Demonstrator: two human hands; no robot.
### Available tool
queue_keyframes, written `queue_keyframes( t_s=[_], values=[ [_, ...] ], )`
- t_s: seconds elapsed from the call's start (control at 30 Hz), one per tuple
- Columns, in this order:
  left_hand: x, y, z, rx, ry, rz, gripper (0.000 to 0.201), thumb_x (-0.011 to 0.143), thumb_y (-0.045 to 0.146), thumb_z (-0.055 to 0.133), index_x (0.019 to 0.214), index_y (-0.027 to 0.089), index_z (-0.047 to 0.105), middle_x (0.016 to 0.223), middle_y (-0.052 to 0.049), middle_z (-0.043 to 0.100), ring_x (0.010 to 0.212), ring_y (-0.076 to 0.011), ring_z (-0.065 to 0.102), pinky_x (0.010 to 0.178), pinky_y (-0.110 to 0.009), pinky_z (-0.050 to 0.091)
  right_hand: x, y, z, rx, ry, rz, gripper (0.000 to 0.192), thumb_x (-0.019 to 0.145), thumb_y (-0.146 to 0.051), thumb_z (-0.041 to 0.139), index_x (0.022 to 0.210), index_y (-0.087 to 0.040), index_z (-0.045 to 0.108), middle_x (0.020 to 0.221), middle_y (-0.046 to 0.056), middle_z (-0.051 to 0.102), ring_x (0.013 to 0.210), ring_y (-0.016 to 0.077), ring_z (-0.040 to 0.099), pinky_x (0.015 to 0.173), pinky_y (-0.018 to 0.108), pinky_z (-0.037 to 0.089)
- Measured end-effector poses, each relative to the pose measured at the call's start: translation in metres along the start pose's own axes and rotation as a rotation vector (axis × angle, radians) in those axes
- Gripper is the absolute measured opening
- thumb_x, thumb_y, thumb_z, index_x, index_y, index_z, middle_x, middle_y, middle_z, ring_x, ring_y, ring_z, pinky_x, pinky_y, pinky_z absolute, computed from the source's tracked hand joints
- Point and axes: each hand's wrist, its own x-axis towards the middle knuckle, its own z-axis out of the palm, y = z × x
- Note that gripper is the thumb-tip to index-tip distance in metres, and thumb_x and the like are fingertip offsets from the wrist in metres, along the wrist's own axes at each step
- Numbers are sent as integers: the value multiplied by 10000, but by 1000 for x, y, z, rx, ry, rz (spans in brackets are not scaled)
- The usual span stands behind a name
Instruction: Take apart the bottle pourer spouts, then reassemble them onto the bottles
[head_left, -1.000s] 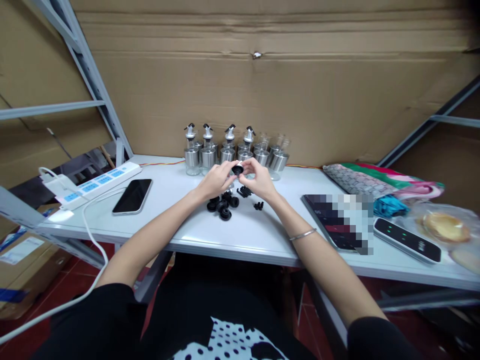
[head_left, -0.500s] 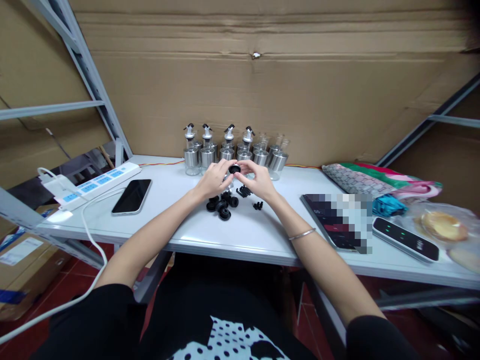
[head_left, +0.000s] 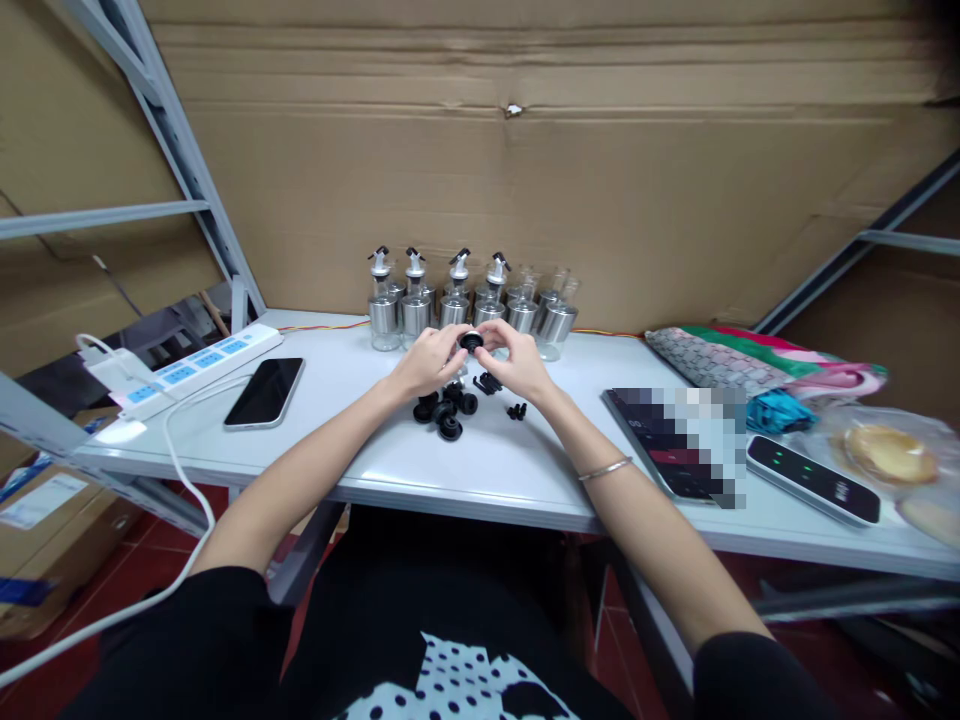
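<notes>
Between my hands, above the table, is a round black stopper (head_left: 471, 342) with a pale rim at its top. My left hand (head_left: 430, 362) grips it from the left and my right hand (head_left: 517, 358) from the right, fingertips closed on its edge. Below them lies a pile of black stoppers (head_left: 450, 428). Small black spout parts (head_left: 487, 382) and several tiny black pieces (head_left: 517, 411) sit to the right of the pile. Behind my hands stand rows of glass bottles with steel sleeves (head_left: 385, 318); several front ones carry pourer tops (head_left: 459, 264).
On the left are a power strip (head_left: 202, 370) with a white cable and a phone (head_left: 264, 393). To the right lie a partly blurred tablet (head_left: 652, 440), a black-and-white device (head_left: 812, 478), a patterned cloth (head_left: 720, 360) and bagged food (head_left: 889, 452). Cardboard (head_left: 420, 170) stands behind the table.
Both hands stay nearly in place around the stopper. The stopper has tilted slightly, and its ribbed black underside shows a little more.
</notes>
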Motion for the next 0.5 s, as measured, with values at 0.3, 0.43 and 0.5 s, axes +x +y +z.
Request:
queue_keyframes(
  t_s=[0.3, 0.43, 0.5],
  values=[
    [0, 0, 2, -2, 2, -5, 376, 840, 237, 422, 1202, 136, 444, 1053, -77, 640, 837, -165, 612, 849, -311, 377, 0, 3, 1, -46, -1, 5, 219, 692, -250, 551, 904, -198, 535, 806, 24, 690, 720, 168, 660, 749, 310, 521],
    [0, 0, 3, 4, -1, -1, 369, 824, 233, 438, 1183, 145, 449, 1060, -73, 636, 825, -162, 616, 844, -310, 376, -1, 3, 1, -70, -13, 1, 217, 680, -238, 545, 894, -204, 530, 799, 19, 686, 717, 166, 655, 740, 302, 514],
    [0, 0, 3, 10, -4, 8, 363, 817, 231, 444, 1172, 151, 450, 1065, -71, 633, 853, -168, 617, 838, -308, 376, -1, 2, 0, -88, -23, 2, 218, 669, -229, 540, 886, -206, 528, 790, 15, 684, 710, 166, 652, 734, 301, 510]
  ],
)
